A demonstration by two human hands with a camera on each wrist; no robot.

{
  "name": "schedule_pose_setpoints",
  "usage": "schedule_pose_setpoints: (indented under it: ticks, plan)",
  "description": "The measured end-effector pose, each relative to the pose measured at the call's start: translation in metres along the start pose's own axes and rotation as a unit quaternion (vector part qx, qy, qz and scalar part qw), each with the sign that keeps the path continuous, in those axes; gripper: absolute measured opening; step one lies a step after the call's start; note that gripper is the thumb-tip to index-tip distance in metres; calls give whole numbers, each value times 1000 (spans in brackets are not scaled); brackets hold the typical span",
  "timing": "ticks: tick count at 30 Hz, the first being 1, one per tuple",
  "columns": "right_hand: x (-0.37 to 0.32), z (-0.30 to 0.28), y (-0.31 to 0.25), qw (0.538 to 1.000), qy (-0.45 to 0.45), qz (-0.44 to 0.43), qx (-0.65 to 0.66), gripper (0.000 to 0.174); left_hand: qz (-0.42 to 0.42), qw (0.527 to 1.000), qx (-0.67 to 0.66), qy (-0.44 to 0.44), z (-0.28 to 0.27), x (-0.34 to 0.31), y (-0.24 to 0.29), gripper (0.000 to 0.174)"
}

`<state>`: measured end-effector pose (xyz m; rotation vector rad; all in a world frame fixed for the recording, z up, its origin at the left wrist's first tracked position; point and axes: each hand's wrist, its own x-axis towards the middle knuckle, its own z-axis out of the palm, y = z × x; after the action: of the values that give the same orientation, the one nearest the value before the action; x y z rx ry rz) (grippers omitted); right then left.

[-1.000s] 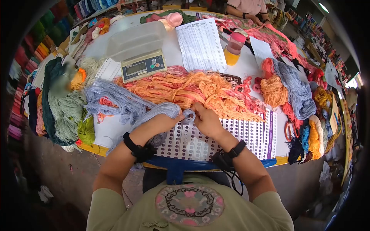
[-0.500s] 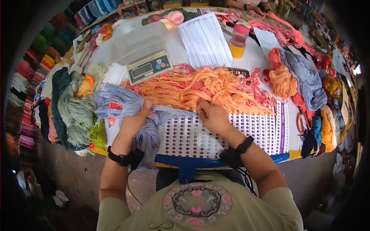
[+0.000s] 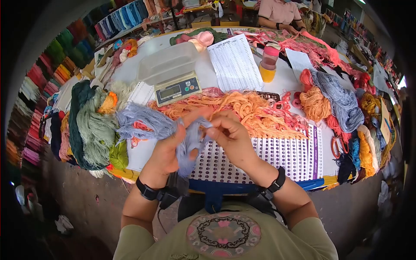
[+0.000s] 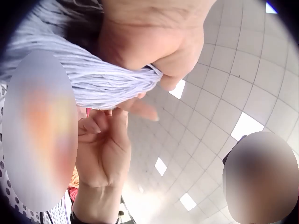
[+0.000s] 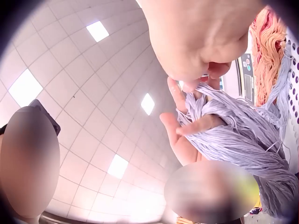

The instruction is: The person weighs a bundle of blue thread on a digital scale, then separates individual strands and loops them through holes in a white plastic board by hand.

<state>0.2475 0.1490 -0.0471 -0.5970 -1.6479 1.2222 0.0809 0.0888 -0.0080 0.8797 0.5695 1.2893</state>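
In the head view a pale grey-blue yarn skein (image 3: 187, 149) is held up over the front of the table. My left hand (image 3: 167, 149) grips its looped bundle, with strands passing between thumb and fingers. Close on the right, my right hand (image 3: 234, 141) pinches strands at the top of the same skein with thumb and fingertips. The right wrist view shows the left fingers (image 5: 201, 125) wrapped over the skein (image 5: 247, 135), its tail hanging down. In the left wrist view the skein's folded end (image 4: 135, 84) comes out under the left hand (image 4: 149, 39).
Orange and coral yarn (image 3: 247, 108) lies just beyond the hands. A sheet with rows of dark holes (image 3: 277, 158) covers the table front. Behind are a digital scale (image 3: 177, 90), a printed sheet (image 3: 234, 63) and a pink-lidded jar (image 3: 270, 60). Mixed skeins (image 3: 95, 134) hang over the left edge.
Half a second ago the hands were apart, with strands stretched between them. Now the left hand has moved right, lifting the bundle, and both hands meet at the skein.
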Motion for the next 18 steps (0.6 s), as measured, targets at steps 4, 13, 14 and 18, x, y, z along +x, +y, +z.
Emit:
schedule_pose_setpoints:
  ticks: [4, 13, 14, 18]
  plan:
    - [-5, -15, -4, 989, 34, -6, 142, 9, -43, 995, 90, 32, -34, -37, 28, 46]
    - [-39, -159, -36, 915, 136, 88, 370, 5, 162, 963, -67, 206, -179, -134, 194, 35]
    - [-38, -179, -39, 925, 173, 83, 328, 4, 169, 963, -41, 208, -178, -132, 220, 34]
    - [-36, -272, -64, 953, 298, 28, -41, 14, 249, 940, 137, 191, -183, -115, 351, 38]
